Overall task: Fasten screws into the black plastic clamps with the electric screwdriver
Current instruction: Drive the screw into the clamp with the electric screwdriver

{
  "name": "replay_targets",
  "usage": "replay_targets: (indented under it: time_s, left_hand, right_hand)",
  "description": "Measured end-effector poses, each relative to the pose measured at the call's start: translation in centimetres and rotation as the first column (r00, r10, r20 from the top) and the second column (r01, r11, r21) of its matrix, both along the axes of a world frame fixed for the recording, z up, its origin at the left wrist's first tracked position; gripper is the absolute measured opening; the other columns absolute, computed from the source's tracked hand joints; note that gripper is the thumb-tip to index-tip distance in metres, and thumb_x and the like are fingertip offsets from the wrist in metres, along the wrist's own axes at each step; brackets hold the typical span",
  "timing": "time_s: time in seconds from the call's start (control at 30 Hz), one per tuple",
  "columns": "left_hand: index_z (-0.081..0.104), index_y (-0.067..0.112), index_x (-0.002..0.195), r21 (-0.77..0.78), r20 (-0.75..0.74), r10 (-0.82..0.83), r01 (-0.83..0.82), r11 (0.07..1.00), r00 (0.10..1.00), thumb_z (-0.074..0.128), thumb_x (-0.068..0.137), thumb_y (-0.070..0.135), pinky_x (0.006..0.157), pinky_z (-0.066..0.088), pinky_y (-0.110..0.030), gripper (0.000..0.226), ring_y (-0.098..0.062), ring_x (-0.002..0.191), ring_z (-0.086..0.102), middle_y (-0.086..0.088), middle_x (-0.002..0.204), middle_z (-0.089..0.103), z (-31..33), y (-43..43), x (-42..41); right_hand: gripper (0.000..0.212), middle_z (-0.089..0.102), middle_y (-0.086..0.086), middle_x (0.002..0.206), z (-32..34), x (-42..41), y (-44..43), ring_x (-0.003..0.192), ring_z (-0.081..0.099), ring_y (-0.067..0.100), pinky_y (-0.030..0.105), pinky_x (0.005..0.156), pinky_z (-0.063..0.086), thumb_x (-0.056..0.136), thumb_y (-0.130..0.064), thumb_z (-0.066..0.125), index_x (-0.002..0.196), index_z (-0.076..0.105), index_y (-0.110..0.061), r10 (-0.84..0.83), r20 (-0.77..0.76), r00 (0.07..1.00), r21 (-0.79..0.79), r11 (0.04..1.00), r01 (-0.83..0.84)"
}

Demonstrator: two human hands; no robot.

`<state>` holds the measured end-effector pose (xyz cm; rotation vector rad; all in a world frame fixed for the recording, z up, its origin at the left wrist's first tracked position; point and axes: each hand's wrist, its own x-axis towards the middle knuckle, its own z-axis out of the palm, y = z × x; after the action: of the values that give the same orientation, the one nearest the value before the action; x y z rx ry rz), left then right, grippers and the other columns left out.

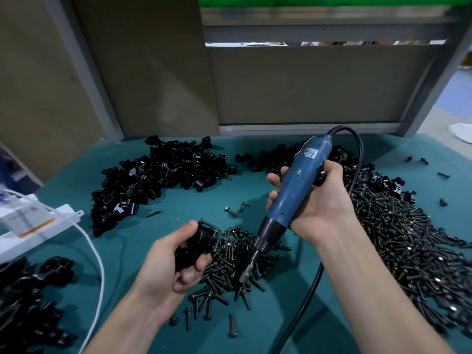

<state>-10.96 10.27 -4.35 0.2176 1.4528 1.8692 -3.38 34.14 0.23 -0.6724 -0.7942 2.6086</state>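
Fingers [190, 275] of the left hand [168, 261] are curled round a black plastic clamp [198, 245], thumb over its far side, so the clamp sits in the palm just left of the near screw pile [229, 259]. Whether a screw is already seated in this clamp cannot be told. Over on the right, the right hand [316, 203] wraps its fingers [274, 178] round the blue body of the electric screwdriver [293, 185], fingertips showing on the tool's left side. It slants down and to the left, and its bit [246, 274] points into the near screw pile, right of the held clamp and apart from it; whether the tip touches a screw cannot be told. A black cord [310, 284] leaves the far end of the screwdriver, loops over the right hand and runs down to the near edge. Further right, a much larger heap of screws [413, 251] spreads across the teal table [166, 218], with a few loose screws [231, 211] lying between the piles. Heaps of black clamps [158, 175] lie at the far left and far centre, and more black pieces [30, 297] sit at the near left. A white cable [95, 254] curves past a white box [33, 223] at the left edge.
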Motion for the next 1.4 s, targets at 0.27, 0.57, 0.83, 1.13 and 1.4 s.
replay_targets:
  time_s: [0.27,0.57,0.83,1.13,1.4]
  left_hand:
    - [0.044,0.013,0.093,0.01,0.013,-0.008,0.008,1.0,1.0,0.061,0.087,0.04,0.03,0.023,-0.016,0.032,-0.009,0.039,0.028,-0.006,0.061,0.046,-0.1,0.1,0.1]
    - [0.044,0.013,0.088,0.001,0.009,-0.005,0.005,1.0,1.0,0.06,0.089,0.041,0.031,0.022,-0.016,0.033,-0.009,0.04,0.028,-0.005,0.062,0.045,-0.2,0.1,-0.2]
    - [0.046,0.011,0.091,0.015,0.001,-0.013,0.013,1.0,1.0,0.06,0.089,0.041,0.03,0.022,-0.016,0.034,-0.009,0.038,0.03,-0.007,0.062,0.047,-0.4,0.2,-0.2]
    - [0.048,0.012,0.097,-0.011,-0.009,-0.026,0.026,1.0,1.0,0.062,0.085,0.045,0.031,0.022,-0.016,0.038,-0.009,0.039,0.03,-0.005,0.062,0.049,-0.5,0.3,-0.1]
    - [0.066,0.024,0.068,-0.069,-0.279,-0.004,-0.016,0.997,0.96,0.062,0.079,0.058,0.037,0.023,-0.016,0.037,-0.01,0.043,0.035,-0.007,0.063,0.057,-0.5,0.5,0.4]
  right_hand:
    - [0.052,0.062,0.015,0.108,0.3,-0.4,-0.8,0.085,0.06,0.031,0.045,0.083,0.056,0.105,-0.056,0.047,0.118,0.061,-0.008,-0.084,0.025,0.996,0.063,0.995,0.082]
    - [0.058,0.07,0.014,0.106,1.0,0.1,-0.9,0.078,0.058,0.029,0.04,0.077,0.052,0.1,-0.064,0.044,0.112,0.064,-0.01,0.01,-0.007,1.0,0.136,0.991,-0.009]
    - [0.074,0.073,0.008,0.089,0.7,0.1,-0.6,0.052,0.056,0.025,0.032,0.06,0.05,0.092,-0.076,0.042,0.08,0.077,-0.013,-0.019,0.063,0.998,0.081,0.997,0.014]
    - [0.088,0.072,0.015,0.108,0.8,0.5,0.0,0.064,0.058,0.026,0.037,0.072,0.052,0.088,-0.088,0.034,0.107,0.069,-0.009,0.054,-0.075,0.996,0.023,0.998,-0.052]
    - [0.023,0.064,0.009,0.08,2.3,0.4,-1.3,0.054,0.055,0.015,0.028,0.062,0.051,0.078,-0.003,0.07,0.096,0.056,-0.009,-0.152,-0.196,0.969,-0.04,0.988,0.147]
